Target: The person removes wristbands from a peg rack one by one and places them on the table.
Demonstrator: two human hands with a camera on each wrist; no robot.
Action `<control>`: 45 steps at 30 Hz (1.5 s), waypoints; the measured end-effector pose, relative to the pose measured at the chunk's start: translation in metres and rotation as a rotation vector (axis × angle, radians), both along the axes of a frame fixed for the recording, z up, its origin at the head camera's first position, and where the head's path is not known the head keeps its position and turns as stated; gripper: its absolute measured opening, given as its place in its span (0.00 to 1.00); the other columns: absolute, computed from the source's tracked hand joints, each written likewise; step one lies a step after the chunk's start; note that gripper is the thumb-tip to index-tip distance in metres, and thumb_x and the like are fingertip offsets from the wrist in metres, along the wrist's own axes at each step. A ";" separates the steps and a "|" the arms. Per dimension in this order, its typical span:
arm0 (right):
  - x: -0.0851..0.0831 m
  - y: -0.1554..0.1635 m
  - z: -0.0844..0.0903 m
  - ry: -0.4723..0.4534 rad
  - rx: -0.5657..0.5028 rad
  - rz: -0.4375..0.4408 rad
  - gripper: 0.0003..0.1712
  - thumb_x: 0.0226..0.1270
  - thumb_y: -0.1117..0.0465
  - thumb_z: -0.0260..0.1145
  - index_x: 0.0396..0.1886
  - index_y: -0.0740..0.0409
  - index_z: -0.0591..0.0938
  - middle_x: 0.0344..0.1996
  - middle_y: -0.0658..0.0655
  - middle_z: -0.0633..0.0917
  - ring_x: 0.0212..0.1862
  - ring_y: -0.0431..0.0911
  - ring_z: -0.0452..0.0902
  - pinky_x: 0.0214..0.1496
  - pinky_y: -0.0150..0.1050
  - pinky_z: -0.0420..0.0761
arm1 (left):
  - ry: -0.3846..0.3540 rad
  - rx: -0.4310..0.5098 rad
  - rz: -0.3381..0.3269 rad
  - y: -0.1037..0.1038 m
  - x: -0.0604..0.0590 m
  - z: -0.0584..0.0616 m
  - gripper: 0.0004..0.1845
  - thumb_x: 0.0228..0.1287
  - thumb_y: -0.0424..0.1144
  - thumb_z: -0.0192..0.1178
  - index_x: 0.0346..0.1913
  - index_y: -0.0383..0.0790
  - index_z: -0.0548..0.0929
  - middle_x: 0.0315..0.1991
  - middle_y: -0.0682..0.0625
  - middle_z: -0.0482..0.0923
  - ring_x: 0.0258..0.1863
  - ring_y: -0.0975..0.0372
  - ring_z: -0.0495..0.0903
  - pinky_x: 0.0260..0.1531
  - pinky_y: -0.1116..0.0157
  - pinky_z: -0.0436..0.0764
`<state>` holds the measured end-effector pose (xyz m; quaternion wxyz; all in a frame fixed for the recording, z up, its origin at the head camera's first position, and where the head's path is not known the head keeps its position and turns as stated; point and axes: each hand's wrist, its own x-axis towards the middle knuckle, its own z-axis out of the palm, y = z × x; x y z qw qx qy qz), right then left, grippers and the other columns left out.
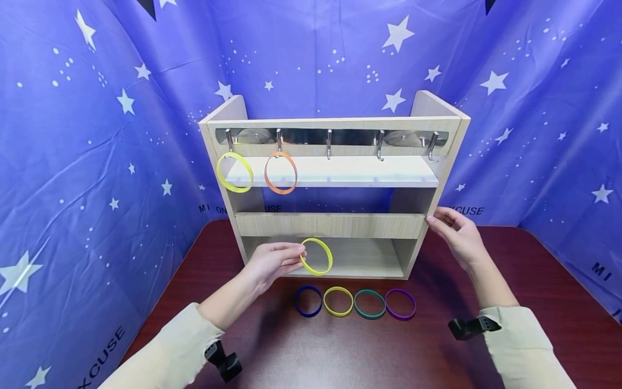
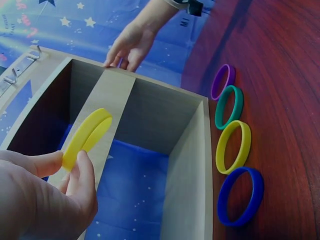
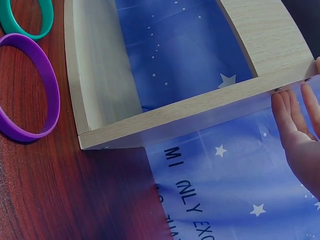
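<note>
Head view: left hand (image 1: 272,265) pinches a yellow band (image 1: 316,256) before the shelf unit (image 1: 335,224); right hand (image 1: 457,235), fingers relaxed, touches its side. Two bands (image 1: 257,173) hang from hooks; four bands (image 1: 356,302) line the bench (image 1: 534,302).
Left wrist view: the grip holds the yellow band (image 2: 87,136) by its rim.
Right wrist view: straight fingers (image 3: 292,122) rest against the shelf unit's edge (image 3: 200,112).

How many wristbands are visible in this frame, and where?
7. Two hang on the rack's left hooks: yellow and orange. The left hand pinches one yellow. Four lie on the table: blue, yellow, teal, purple.
</note>
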<state>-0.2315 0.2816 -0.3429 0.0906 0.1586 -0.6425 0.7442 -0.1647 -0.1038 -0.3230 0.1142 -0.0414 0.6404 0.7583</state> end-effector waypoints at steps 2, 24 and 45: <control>0.000 0.000 0.000 0.001 0.000 0.000 0.14 0.65 0.72 0.61 0.39 0.48 0.82 0.33 0.41 0.83 0.37 0.29 0.79 0.45 0.19 0.81 | -0.003 -0.006 -0.001 -0.002 0.000 -0.002 0.19 0.64 0.27 0.58 0.55 0.19 0.74 0.31 0.51 0.85 0.34 0.66 0.84 0.45 0.67 0.87; 0.001 0.001 -0.001 0.005 0.014 0.005 0.14 0.66 0.72 0.60 0.39 0.47 0.82 0.33 0.40 0.83 0.38 0.29 0.79 0.45 0.19 0.81 | -0.030 -0.035 -0.052 -0.018 0.003 -0.019 0.18 0.64 0.29 0.59 0.54 0.22 0.75 0.34 0.50 0.85 0.35 0.66 0.84 0.42 0.69 0.87; 0.001 -0.001 0.001 -0.005 0.021 -0.020 0.13 0.65 0.71 0.61 0.38 0.46 0.82 0.33 0.40 0.83 0.38 0.29 0.79 0.45 0.18 0.81 | -0.087 -0.084 -0.115 -0.048 0.002 -0.052 0.21 0.66 0.28 0.56 0.57 0.16 0.70 0.31 0.52 0.85 0.37 0.66 0.84 0.43 0.70 0.86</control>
